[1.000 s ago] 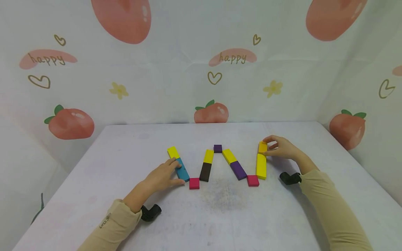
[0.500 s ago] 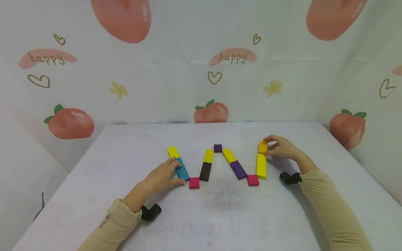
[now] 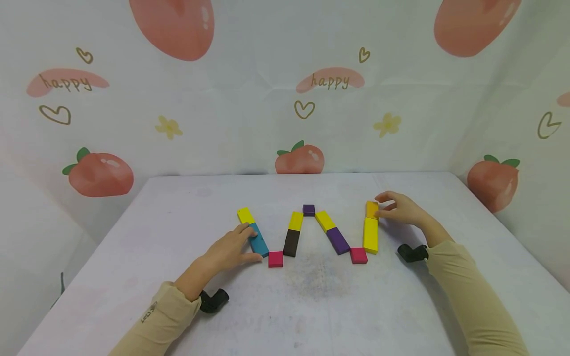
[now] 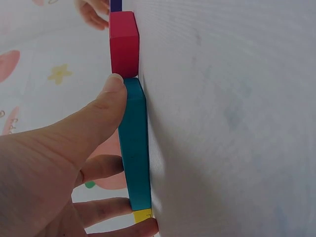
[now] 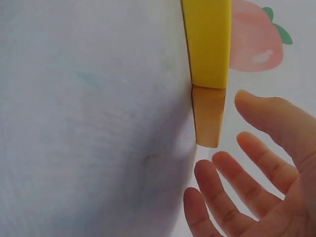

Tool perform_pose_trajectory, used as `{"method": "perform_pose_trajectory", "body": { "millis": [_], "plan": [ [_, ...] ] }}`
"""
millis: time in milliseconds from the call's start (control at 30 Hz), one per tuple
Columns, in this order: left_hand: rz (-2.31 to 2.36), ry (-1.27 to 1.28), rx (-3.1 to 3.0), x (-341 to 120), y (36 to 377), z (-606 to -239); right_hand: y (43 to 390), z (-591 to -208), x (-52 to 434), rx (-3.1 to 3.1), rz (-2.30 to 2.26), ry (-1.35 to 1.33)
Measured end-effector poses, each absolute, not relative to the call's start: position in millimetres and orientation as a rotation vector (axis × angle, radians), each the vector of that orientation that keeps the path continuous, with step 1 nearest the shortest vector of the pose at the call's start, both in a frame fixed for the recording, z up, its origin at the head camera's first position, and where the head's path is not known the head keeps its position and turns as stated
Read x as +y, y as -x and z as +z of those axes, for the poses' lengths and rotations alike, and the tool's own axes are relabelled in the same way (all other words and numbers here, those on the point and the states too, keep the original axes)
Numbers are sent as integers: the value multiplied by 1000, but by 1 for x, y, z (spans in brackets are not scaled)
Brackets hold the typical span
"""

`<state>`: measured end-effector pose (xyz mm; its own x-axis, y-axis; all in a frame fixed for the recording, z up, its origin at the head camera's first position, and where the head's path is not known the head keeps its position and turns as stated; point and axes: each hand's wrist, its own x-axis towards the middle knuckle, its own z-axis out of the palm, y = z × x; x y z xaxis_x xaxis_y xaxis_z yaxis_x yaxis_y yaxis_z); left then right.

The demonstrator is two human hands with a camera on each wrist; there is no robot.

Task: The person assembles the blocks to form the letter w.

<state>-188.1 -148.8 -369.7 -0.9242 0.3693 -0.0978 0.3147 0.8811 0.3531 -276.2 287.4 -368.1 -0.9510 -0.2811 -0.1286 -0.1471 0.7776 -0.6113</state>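
Blocks lie flat on the tabletop in a zigzag line. The right hand sits just beside the orange block at the far right end of the line; in the right wrist view its fingers are spread and nearly straight, apart from the block, gripping nothing. The orange block lies end to end against the long yellow block, with a slight offset at the joint visible in the right wrist view. Judgement: to seat this end well, a light sideways nudge with straight fingertips would suit, low on the block's side, so that the yellow block and the pink square below it are not dragged along. The left hand rests on the teal block at the left end; thumb along its near side and fingers on its far side, a loose pinch per the left wrist view, with the second pink square touching the teal block's lower end. Both forearms lie low over the tabletop, wrists nearly flat, sleeves drawn to the wrist. Judgement: steady pressure from the left hand keeps that end from shifting.
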Motion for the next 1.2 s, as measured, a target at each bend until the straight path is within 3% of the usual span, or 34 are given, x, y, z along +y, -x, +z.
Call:
{"method": "perform_pose_trajectory", "body": {
  "millis": [1200],
  "plan": [
    [500, -544, 2893, -151, 189, -371, 276, -372, 287, 2720, -898, 342]
  ]
}}
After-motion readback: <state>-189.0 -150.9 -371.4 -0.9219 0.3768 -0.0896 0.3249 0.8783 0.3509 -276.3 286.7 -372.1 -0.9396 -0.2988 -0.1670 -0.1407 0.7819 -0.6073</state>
